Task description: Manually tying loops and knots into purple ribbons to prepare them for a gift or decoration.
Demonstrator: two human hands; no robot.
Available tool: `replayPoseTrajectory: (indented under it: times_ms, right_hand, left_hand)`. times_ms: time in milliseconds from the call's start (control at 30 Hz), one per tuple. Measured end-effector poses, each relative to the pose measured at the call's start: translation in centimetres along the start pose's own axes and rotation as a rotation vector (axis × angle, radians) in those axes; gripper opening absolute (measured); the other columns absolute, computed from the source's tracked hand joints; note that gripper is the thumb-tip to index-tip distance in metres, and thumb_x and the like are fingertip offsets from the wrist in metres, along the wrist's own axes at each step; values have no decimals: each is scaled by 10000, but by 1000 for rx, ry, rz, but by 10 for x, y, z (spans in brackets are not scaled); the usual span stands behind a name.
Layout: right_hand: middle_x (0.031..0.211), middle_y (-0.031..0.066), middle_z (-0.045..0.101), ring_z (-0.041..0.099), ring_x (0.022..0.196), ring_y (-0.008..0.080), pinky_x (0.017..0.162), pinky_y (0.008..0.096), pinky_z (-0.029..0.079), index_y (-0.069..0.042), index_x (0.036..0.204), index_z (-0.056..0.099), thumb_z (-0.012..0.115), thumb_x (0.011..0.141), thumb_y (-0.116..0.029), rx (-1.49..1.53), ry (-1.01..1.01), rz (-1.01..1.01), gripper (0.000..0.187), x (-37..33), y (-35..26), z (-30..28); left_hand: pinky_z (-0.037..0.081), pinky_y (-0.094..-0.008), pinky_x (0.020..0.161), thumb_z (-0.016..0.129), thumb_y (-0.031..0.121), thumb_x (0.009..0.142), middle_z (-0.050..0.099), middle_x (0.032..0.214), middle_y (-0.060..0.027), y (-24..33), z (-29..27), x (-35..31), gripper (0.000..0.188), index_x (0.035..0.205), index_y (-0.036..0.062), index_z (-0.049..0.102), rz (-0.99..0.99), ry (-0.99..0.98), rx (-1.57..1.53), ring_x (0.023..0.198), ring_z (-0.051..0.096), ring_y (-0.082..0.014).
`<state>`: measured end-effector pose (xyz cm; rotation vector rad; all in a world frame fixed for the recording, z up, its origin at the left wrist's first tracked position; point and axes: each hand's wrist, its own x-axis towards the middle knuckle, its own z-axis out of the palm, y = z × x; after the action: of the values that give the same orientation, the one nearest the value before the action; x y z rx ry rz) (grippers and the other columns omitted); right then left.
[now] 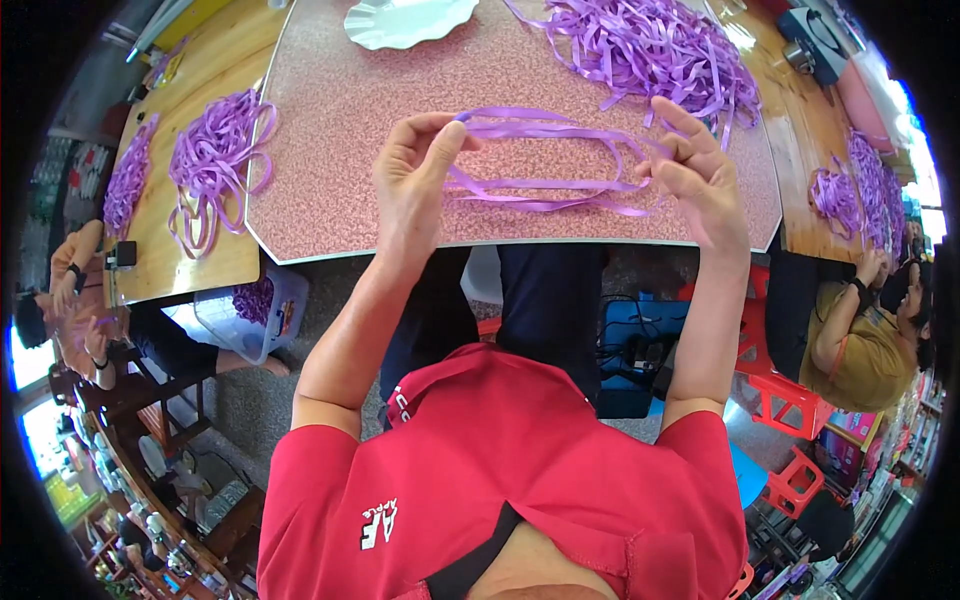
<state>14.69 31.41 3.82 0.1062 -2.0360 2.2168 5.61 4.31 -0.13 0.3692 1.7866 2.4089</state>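
Note:
A long purple ribbon point(545, 186) runs in several loops between my two hands, above the near part of the pink speckled table mat. My left hand point(415, 170) pinches the looped end between thumb and fingers. On the other side, my right hand point(700, 172) has its thumb and a finger closed on the ribbon, while the index finger points up and out. A large tangled heap of purple ribbons point(650, 50) lies beyond my right hand.
A white plate with a wavy rim point(405, 22) stands at the far side of the mat point(330, 130). More purple ribbons point(220, 150) lie on the wooden table at left. People point(870, 340) sit on both sides. Below the left table is a clear plastic bin point(285, 310).

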Motion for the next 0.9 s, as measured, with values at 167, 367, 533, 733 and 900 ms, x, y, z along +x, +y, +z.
replayPoseTrajectory:
  times_ms: [167, 367, 533, 733, 900]
  right_hand:
    - [889, 17, 602, 537, 706, 70, 777, 273, 518, -26, 1376, 500, 657, 891, -101, -117, 108, 144, 515, 25, 13, -7]
    - [972, 116, 688, 662, 811, 268, 779, 357, 511, -17, 1052, 706, 678, 874, -219, -1279, 347, -281, 271, 50, 42, -28]
    - [943, 139, 709, 669, 844, 299, 786, 371, 510, -59, 995, 739, 664, 870, -360, -1119, 376, 84, 335, 92, 35, -20]
    - [903, 122, 719, 687, 851, 281, 780, 371, 524, -103, 976, 750, 674, 851, -393, -1256, 336, 183, 325, 138, 50, -36]
    - [830, 42, 718, 661, 730, 137, 697, 263, 518, -77, 981, 741, 679, 888, -249, -865, 605, -306, 205, 140, 12, -46]
  left_hand:
    - [455, -344, 845, 712, 208, 869, 646, 929, -101, -25, -40, -2, 295, 1076, 15, 629, 163, 123, 748, 912, 587, -188]
    - [339, -456, 1007, 721, 222, 833, 517, 1207, -169, -14, -52, -13, 307, 1069, 43, 642, 333, 152, 1064, 1154, 444, -335]
    - [359, -447, 991, 708, 190, 841, 528, 1196, -165, -3, -36, -7, 274, 1068, 53, 641, 357, 10, 1046, 1141, 454, -334]
    - [369, -443, 973, 702, 151, 837, 529, 1195, -159, -1, -2, 0, 242, 1052, 59, 640, 428, -49, 982, 1123, 462, -330]
    - [388, -441, 959, 693, 119, 843, 528, 1202, -160, 0, 2, 8, 210, 1031, 41, 640, 433, -101, 911, 1128, 466, -324]
